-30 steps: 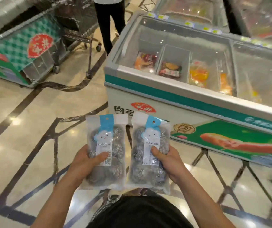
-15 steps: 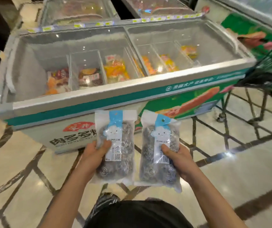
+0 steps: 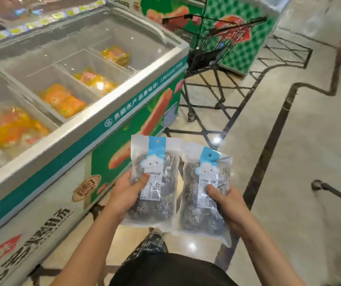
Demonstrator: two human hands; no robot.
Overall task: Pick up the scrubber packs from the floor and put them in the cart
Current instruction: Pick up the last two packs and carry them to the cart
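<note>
Our left hand (image 3: 124, 196) grips one scrubber pack (image 3: 154, 180) | right hand (image 3: 229, 205) grips another scrubber pack (image 3: 204, 195) | cart (image 3: 213, 50) ahead, well apart

You are standing in a supermarket aisle: a glass-topped chest freezer (image 3: 87, 65) holds packaged frozen food (image 3: 64, 100), a black wire shopping cart (image 3: 210, 48) waits ahead, and polished patterned floor (image 3: 301, 141) runs underfoot.
</note>
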